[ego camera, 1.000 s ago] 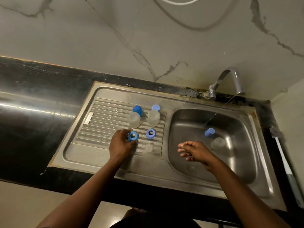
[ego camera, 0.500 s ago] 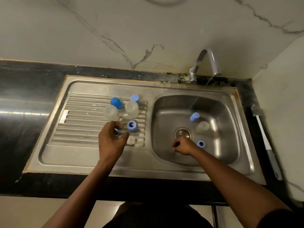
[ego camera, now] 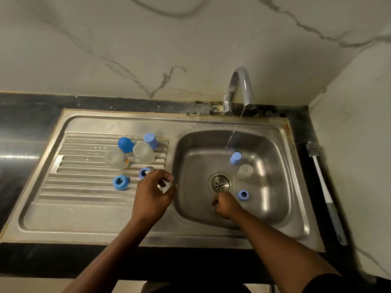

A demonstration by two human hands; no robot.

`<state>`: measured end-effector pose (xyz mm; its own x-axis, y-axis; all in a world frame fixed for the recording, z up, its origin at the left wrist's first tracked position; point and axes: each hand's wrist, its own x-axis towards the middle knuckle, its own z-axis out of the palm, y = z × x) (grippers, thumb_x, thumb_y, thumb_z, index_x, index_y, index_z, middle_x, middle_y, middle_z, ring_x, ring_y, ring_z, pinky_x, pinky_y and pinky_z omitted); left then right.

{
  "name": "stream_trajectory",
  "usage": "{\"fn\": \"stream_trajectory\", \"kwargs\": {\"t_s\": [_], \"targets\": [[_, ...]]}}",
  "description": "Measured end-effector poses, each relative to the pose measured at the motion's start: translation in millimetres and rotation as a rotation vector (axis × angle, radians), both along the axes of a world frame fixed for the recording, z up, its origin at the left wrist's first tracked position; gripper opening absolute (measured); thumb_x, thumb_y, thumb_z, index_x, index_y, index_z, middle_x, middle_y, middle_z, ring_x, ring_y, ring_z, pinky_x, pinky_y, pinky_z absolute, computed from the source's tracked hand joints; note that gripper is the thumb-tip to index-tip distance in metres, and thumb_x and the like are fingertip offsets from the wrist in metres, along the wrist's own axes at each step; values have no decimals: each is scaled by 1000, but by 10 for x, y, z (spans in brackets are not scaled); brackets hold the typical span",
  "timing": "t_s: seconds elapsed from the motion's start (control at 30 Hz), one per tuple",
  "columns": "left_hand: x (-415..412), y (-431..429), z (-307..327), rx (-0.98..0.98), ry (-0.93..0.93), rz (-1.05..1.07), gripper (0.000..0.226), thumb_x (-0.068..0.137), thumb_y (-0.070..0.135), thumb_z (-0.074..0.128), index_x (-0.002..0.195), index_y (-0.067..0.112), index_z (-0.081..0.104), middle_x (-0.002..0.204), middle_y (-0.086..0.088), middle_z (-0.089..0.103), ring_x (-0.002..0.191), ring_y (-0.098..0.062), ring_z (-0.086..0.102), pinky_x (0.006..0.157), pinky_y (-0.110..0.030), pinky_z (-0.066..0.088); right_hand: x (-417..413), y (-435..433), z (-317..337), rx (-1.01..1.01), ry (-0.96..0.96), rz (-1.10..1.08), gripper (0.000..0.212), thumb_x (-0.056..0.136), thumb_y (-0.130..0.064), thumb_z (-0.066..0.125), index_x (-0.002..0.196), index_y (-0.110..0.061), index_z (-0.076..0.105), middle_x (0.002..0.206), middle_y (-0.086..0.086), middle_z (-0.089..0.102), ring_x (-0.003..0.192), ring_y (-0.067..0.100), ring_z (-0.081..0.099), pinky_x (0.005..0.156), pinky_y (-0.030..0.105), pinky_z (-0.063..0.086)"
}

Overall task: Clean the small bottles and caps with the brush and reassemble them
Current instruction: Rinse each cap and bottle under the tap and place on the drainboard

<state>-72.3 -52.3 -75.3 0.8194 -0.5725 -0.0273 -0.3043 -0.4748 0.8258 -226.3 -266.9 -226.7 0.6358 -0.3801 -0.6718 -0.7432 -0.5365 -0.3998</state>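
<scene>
Two clear small bottles (ego camera: 116,158) (ego camera: 143,152) lie on the ribbed drainboard (ego camera: 84,187) with two blue caps (ego camera: 124,144) (ego camera: 151,140) behind them. Two blue rings (ego camera: 121,182) (ego camera: 144,172) sit in front. My left hand (ego camera: 153,195) hovers at the drainboard's right end, its fingers curled round what looks like a small clear piece (ego camera: 166,187). Inside the basin lie a blue cap (ego camera: 235,157), a clear bottle (ego camera: 244,171) and a blue ring (ego camera: 243,194). My right hand (ego camera: 226,205) is curled into a fist just below the drain (ego camera: 220,183); nothing shows in it.
The tap (ego camera: 239,92) runs a thin stream into the back of the basin (ego camera: 275,208). A long white and grey brush (ego camera: 325,193) lies on the black counter right of the sink, close to the side wall. The marble wall stands behind.
My left hand left a blue ring on the drainboard and moved right to the basin's edge, taking up the small clear piece. My right hand curled and dropped down beside the drain.
</scene>
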Motion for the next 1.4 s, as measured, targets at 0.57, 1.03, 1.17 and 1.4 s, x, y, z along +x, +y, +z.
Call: {"fn": "stream_trajectory", "kwargs": {"t_s": [0.57,1.03,1.17,1.4], "targets": [[-14,-1693,322,-71,77,-213,10,100,27,70,99,37,71,91,15,74,87,5,68,78,-19,54,474,-1278,1658,165,-847,-749,18,88,2,78,104,-6,78,95,9,79,85,18,75,81,28,62],[39,-2412,501,-393,784,-26,42,108,29,57,102,-9,72,82,-20,70,66,-21,61,67,-36,52,697,-1344,1995,97,-910,-860,26,87,-34,83,78,-10,77,66,5,74,59,13,64,69,33,59],[30,-2493,588,-438,801,-9,43,109,24,56,104,-18,66,82,-22,64,63,-22,58,61,-33,50,827,-1309,2044,137,-898,-963,23,91,-27,79,83,-7,71,61,0,71,52,11,65,50,21,51],[128,-2524,545,-479,816,23,30,108,13,56,99,-10,74,96,-34,72,87,-34,68,91,-47,57,908,-1360,2052,354,-841,-923,14,96,-9,72,106,0,73,76,4,73,54,3,65,54,16,50]]}}
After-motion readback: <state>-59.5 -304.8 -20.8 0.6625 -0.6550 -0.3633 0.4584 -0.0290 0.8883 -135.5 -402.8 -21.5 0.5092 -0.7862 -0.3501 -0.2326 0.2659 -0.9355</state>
